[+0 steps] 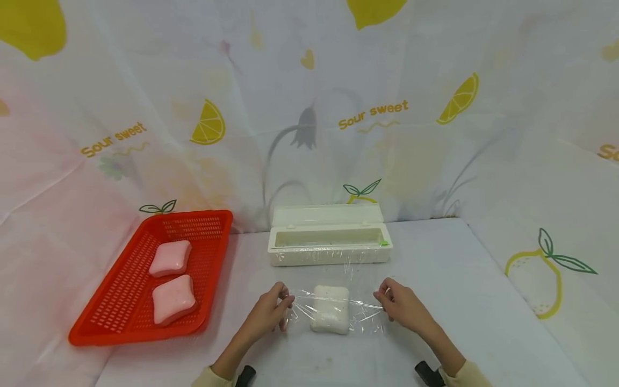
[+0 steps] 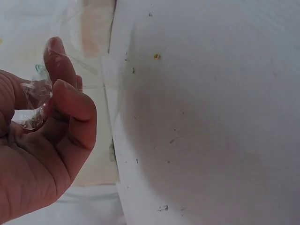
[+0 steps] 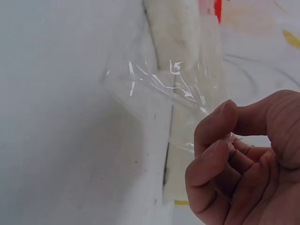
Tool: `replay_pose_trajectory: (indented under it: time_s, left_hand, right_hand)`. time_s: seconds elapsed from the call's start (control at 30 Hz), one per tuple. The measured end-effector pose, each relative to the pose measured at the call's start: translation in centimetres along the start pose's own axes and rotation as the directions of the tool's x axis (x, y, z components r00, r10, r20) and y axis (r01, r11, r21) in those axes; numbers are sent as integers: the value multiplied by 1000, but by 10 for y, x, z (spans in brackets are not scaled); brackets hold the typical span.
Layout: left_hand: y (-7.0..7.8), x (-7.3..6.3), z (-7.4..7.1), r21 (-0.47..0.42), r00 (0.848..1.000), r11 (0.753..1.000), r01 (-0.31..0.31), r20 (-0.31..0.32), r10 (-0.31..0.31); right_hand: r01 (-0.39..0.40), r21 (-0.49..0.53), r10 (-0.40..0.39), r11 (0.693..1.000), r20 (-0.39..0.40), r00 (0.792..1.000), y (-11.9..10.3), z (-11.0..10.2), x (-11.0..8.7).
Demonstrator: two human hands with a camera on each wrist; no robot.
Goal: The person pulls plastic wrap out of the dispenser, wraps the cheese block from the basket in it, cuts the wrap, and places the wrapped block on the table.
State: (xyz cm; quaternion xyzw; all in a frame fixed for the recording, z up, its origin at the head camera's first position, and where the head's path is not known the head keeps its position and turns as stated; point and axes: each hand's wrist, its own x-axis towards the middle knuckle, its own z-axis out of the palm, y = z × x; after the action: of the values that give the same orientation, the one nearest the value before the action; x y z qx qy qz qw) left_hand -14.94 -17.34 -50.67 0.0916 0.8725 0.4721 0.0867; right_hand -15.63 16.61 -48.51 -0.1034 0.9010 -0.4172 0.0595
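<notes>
A sheet of clear plastic wrap (image 1: 365, 320) is stretched between my two hands, over a white pillow-shaped block (image 1: 331, 320) that looks like a bar of soap. My left hand (image 1: 266, 314) pinches the wrap's left side; bunched film shows between thumb and fingers in the left wrist view. On the other side, my right hand (image 1: 405, 307) pinches the film between thumb and curled fingers, and creases (image 3: 173, 91) run into that grip in the right wrist view. Just beyond the block stands a long white wrap dispenser box (image 1: 331, 257), its lid (image 1: 326, 215) raised, with film over its front.
On the left a red plastic basket (image 1: 220, 258) holds two pink pillow-shaped bars (image 1: 170, 258), one behind the other. A printed cloth (image 1: 300, 70) hangs behind and at the sides of the white tabletop (image 1: 483, 322). Small specks dot the tabletop.
</notes>
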Motion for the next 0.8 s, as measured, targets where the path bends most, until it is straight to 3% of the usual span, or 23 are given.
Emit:
replay_pose_trajectory:
  time_s: [0.2, 0.53, 0.7, 0.8]
  left_hand:
    - [-5, 6, 7, 89, 998, 995, 55, 2, -56]
    - [-5, 9, 15, 201, 1000, 980, 4, 6, -5]
    - [-2, 9, 16, 333, 998, 941, -57, -14, 65]
    - [3, 8, 16, 410, 996, 910, -60, -40, 84]
  right_hand:
    - [-60, -48, 58, 997, -25, 998, 10, 12, 7]
    - [-77, -145, 74, 986, -29, 997, 20, 28, 13]
    - [-56, -141, 53, 988, -25, 998, 19, 28, 13]
    - [-30, -119, 31, 992, 2, 1000, 17, 20, 11]
